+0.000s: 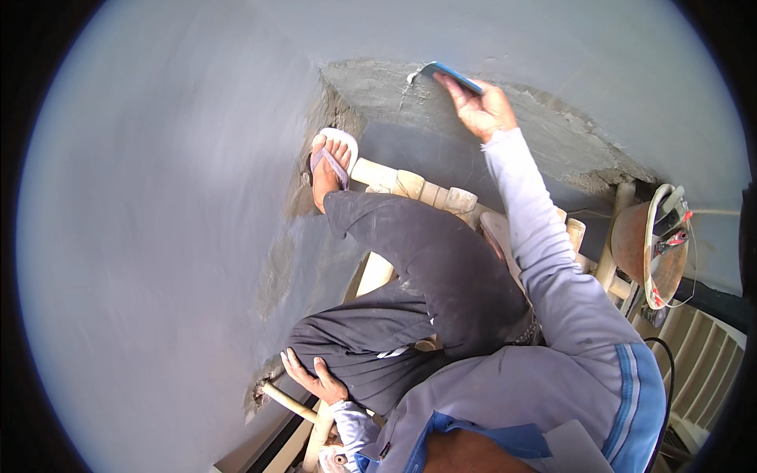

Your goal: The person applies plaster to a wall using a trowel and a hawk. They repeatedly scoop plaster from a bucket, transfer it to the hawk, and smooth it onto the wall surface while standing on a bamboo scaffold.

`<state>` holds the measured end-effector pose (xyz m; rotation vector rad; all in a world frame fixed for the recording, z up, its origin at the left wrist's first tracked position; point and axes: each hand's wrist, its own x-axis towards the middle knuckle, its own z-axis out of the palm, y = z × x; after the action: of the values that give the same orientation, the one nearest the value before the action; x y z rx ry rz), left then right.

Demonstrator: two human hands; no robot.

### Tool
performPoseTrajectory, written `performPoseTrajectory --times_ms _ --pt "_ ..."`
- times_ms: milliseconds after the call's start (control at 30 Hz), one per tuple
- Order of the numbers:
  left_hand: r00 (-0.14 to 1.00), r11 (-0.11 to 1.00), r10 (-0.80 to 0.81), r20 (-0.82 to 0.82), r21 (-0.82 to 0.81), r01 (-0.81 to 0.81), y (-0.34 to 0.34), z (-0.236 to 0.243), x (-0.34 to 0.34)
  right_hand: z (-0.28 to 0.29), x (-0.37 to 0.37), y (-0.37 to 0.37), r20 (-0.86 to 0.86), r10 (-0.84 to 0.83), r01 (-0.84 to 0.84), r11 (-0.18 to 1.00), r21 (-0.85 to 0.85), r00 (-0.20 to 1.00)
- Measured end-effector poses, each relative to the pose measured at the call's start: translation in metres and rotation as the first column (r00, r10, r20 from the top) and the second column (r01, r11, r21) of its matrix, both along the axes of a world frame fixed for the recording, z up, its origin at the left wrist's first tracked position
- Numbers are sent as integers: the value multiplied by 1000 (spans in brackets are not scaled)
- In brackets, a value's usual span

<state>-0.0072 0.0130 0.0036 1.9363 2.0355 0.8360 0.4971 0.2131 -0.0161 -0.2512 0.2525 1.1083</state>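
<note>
A pale wooden scaffold (pixel 410 189) of round poles stands against the grey wall (pixel 158 197). A sandalled foot (pixel 331 162) rests on its top pole. A rusty bucket (pixel 639 244) hangs at its side

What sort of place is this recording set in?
Likely a building site. The right hand presses a blue trowel to a rough patch on the grey wall, beside scaffold poles and a bucket.

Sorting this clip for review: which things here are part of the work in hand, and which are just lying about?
In use:
right hand
blue trowel
rough plaster patch
grey wall
bamboo scaffold

Lying about:
orange pan holding small tools
white louvred unit
left hand, resting on knee
</note>
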Motion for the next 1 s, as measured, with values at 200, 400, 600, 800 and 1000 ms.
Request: performPoseTrajectory --times_ms 200,400,600,800,1000 --pt "1000 1000 7 1 -6 -7 -2 -3 -3 36 -28 -80 287 181 -139 977 -160 941" --pt "1000 1000 16 11 -3 -16 1 0 1 -51 -73 -16 136 383 -335 899 -282 914" --pt "1000 1000 14 -2 -14 -14 1 1 2 -97 -80 51 -45 328 -327 898 -295 943" --pt "999 1000 29 -20 -6 -30 1 0 3 -97 -71 48 -63 256 -263 945 -194 965" --pt "999 1000 23 -29 3 -23 0 -1 4 -77 -56 28 5 210 -207 964 -168 978"
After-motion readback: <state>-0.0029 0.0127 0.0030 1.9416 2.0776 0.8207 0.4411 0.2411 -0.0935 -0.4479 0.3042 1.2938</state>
